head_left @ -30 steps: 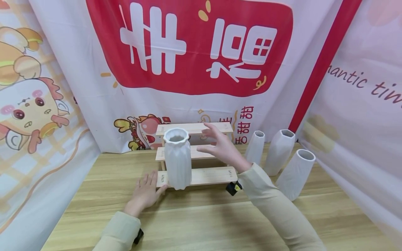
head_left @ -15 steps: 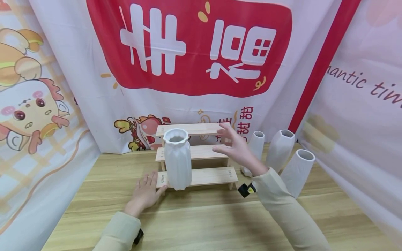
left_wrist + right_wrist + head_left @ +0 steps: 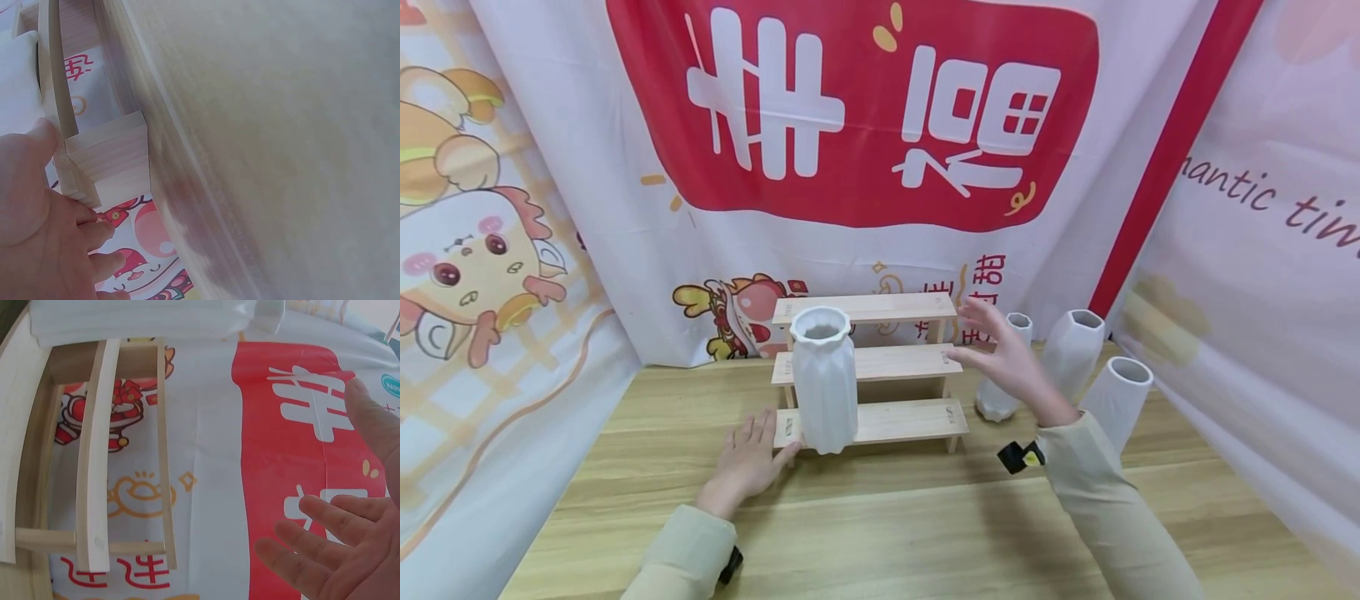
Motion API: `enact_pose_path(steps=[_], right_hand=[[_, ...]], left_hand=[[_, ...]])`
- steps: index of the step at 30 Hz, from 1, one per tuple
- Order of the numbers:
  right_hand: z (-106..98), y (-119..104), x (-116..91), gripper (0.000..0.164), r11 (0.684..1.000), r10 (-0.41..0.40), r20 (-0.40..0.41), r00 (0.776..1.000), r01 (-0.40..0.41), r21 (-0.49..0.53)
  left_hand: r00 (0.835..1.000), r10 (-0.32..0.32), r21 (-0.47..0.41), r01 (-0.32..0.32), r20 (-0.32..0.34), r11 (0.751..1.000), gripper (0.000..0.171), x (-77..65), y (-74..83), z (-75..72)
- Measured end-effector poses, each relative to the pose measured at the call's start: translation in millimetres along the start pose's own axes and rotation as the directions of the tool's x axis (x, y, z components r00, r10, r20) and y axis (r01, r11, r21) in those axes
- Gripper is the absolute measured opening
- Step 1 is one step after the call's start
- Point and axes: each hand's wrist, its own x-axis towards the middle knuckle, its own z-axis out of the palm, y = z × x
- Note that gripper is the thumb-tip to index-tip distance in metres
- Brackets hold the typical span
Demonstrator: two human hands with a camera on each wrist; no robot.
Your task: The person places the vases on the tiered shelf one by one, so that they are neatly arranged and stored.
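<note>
Left fingers [image 3: 107,265] lie extended, right fingers [image 3: 334,520] spread.

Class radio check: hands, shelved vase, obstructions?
Left hand touching bottom shelf, left end; right hand empty. Fluted vase upright on that shelf. Head view: right arm partly hides three other vases.

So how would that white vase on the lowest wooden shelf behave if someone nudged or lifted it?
The vase would probably tip if pushed near the top, being tall and narrow, with its base near the front edge of the lowest shelf. Its glossy, ceramic-looking surface suggests it's stiff and breakable. The folded-looking sides might help fingers grip.
</note>
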Motion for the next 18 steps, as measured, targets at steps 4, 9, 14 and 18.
enact_pose_path(steps=[4, 9, 14, 18], right_hand=[[-9, 4, -4, 0.071, 0.998, 0.054, -0.011, 0.998, -0.054, 0.011], [-23, 9, -11, 0.071, 0.998, 0.061, -0.05, 0.997, -0.061, 0.007], [-37, 10, -17, 0.071, 0.997, 0.063, -0.076, 0.995, -0.065, -0.032], [-48, 11, -22, 0.071, 0.996, 0.064, -0.098, 0.993, -0.07, -0.058]], left_hand=[[1.0, 0.001, 0.003, -0.001, -0.003, 1.0, 0.076, -1.1, 1.0, -1.2], [1.0, 0.002, 0.004, -0.002, -0.004, 1.0, 0.076, -1.5, 1.7, -2.2], [1.0, 0.001, -0.004, -0.001, -0.003, 1.0, 0.076, -1.1, 1.6, -1.9], [1.0, -0.001, -0.006, 0.001, 0.001, 1.0, 0.076, -1.3, 2.2, -2.3]])
